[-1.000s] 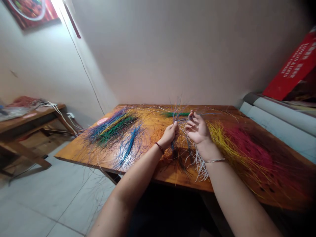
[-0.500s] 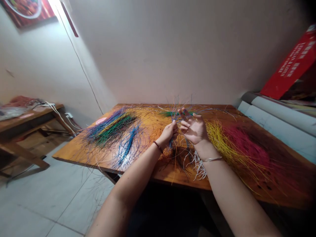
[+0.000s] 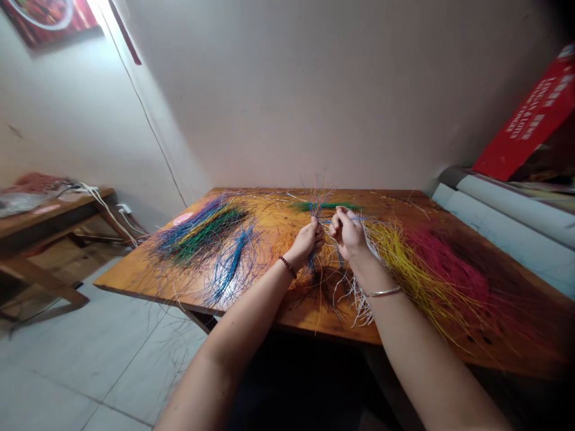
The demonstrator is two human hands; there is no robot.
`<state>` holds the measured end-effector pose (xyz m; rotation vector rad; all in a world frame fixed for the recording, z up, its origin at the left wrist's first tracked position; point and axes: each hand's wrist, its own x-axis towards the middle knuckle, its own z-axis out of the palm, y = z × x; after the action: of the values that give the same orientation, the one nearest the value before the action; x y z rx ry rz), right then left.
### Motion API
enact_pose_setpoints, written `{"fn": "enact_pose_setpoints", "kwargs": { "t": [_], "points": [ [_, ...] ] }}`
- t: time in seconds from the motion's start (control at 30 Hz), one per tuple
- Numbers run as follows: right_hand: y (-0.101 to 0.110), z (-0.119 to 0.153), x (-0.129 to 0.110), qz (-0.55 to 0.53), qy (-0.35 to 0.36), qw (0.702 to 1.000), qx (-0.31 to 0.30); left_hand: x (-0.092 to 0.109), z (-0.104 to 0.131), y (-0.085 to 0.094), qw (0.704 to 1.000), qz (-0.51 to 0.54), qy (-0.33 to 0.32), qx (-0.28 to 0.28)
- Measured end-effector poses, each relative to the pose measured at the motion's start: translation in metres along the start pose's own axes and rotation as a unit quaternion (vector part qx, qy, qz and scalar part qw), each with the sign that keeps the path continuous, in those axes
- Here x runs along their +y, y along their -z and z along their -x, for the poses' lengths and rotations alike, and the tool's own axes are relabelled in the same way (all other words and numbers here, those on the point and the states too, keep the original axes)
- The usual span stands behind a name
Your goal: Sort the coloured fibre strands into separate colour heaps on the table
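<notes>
My left hand [image 3: 309, 238] is closed around a bundle of thin blue wires [image 3: 316, 209], whose loose ends fan out above and below the fist. Just to its right, my right hand [image 3: 348, 232] has its fingers pinched together. A few blue strands run between the hands, but what the right fingertips hold is too fine to make out. Behind the hands lies a green bunch of wires [image 3: 300, 206]. Orange wires [image 3: 287, 239] lie under the left wrist, and white wires [image 3: 363, 305] hang near the table's front edge below the right wrist.
Yellow wires [image 3: 417, 272] and pink wires [image 3: 453, 263] spread to the right on the wooden table [image 3: 135, 278]. At left are a mixed bundle [image 3: 202, 230] and a blue bundle [image 3: 232, 263]. A red box [image 3: 525, 120] and a side bench [image 3: 54, 215] flank the table.
My right hand has gone from spread fingers to a pinch, turning and dropping slightly beside the bundle. My left hand keeps its hold in nearly the same place.
</notes>
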<state>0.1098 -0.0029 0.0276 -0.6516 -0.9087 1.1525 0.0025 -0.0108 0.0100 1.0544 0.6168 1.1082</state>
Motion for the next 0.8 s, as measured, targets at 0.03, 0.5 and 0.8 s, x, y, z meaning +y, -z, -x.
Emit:
{"fn": "enact_pose_setpoints", "kwargs": {
  "t": [0.03,0.5,0.8],
  "points": [
    [0.000,0.000,0.000,-0.003,-0.003,1.000,0.001,0.000,0.000,0.000,1.000,-0.001,-0.007,0.004],
    [-0.003,0.004,0.010,0.150,0.103,0.980,0.075,-0.008,-0.006,0.002,0.996,0.000,-0.083,0.042],
    [-0.008,0.004,0.009,0.088,0.074,0.992,0.051,-0.013,-0.009,0.002,0.995,-0.014,-0.099,0.026]
  ]
}}
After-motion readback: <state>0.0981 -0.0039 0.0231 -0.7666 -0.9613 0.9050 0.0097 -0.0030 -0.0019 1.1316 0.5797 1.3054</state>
